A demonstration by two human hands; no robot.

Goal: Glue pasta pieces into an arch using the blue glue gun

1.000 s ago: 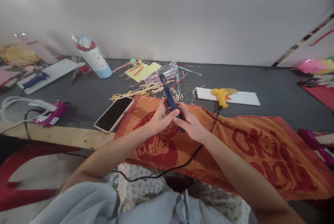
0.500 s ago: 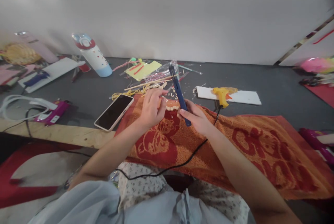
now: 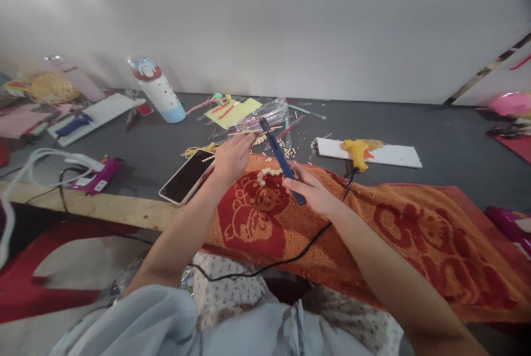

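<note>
My right hand (image 3: 309, 186) is closed around the lower part of a long dark-blue utility knife (image 3: 282, 160), its dark tip tilted up and to the left. My left hand (image 3: 233, 158) reaches over the thin wooden sticks (image 3: 208, 157), fingers together, and one stick pokes out from beneath it over the phone's corner. The fingertips are partly hidden, but the hand seems to grip that stick. A curved string of small cream pieces (image 3: 267, 174) lies between the hands on the orange-red towel (image 3: 332, 234). Loose cream bits (image 3: 289, 152) are scattered just beyond the towel's edge.
A phone (image 3: 187, 177) lies left of my left hand. Behind are yellow paper (image 3: 234, 113), clear plastic (image 3: 265, 113) and a bottle (image 3: 161, 93). A yellow glue gun (image 3: 357, 152) rests on a white board (image 3: 398, 156); its black cord (image 3: 305, 248) crosses the towel. A purple power strip (image 3: 102, 176) sits left.
My left hand has moved left and away from me, onto the sticks. One stick now slants over the phone. The utility knife tilts further left in my right hand, and the view has shifted slightly.
</note>
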